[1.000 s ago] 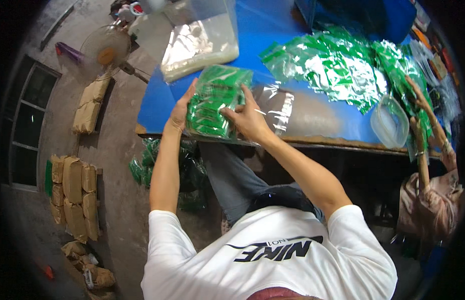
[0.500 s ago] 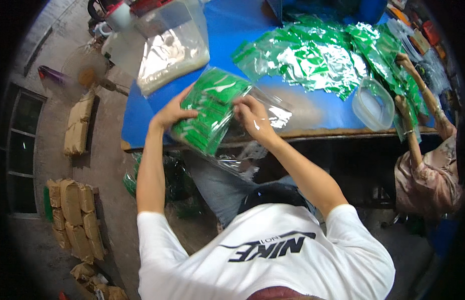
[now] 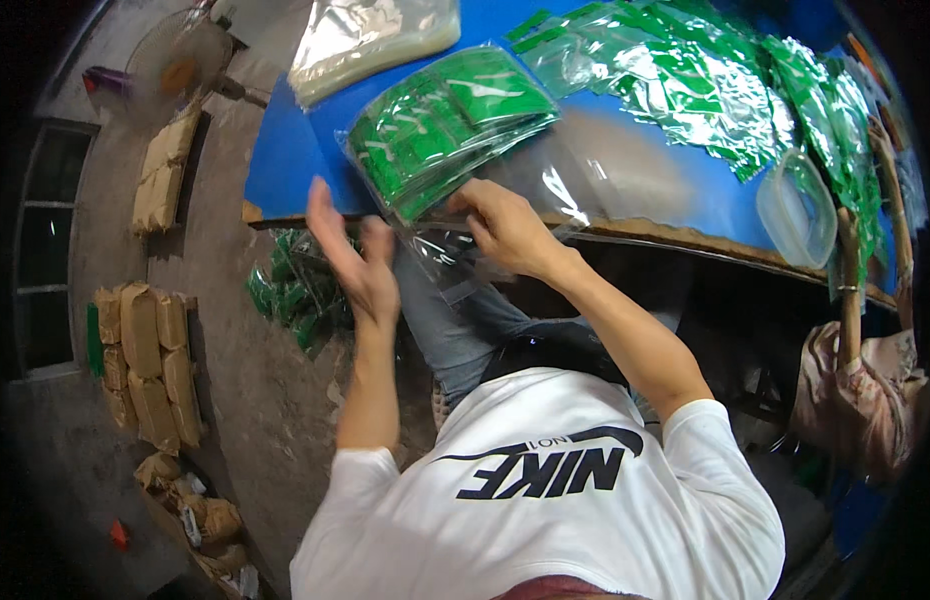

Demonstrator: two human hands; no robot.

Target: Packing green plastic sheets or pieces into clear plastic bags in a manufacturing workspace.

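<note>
Two hands are working at the near edge of the blue table (image 3: 285, 160) in the head view. Your right hand (image 3: 510, 230) is pinching the lower edge of the clear plastic bag (image 3: 455, 130), fingers closed on the film, and that bag is lying on the table's edge, stuffed with a stack of green packets (image 3: 440, 115) and tilting up toward the right. Your left hand (image 3: 350, 260) is hanging just below and left of the bag, fingers spread wide, palm open, holding nothing; whether a fingertip is touching the film, I cannot tell. Beyond the bag, a flat pile of clear bags (image 3: 370, 40) is sitting at the table's far left corner. To the right, a loose heap of green and silvery packets (image 3: 705, 80) is spreading across the tabletop, with a clear plastic tub (image 3: 795, 210) near its right edge. Another person's arm (image 3: 850, 290) is reaching up to the table at far right. Under the table, more green packets (image 3: 285, 290) are lying on the floor, and brown wrapped bundles (image 3: 150, 360) are stacked well off to the left.
</note>
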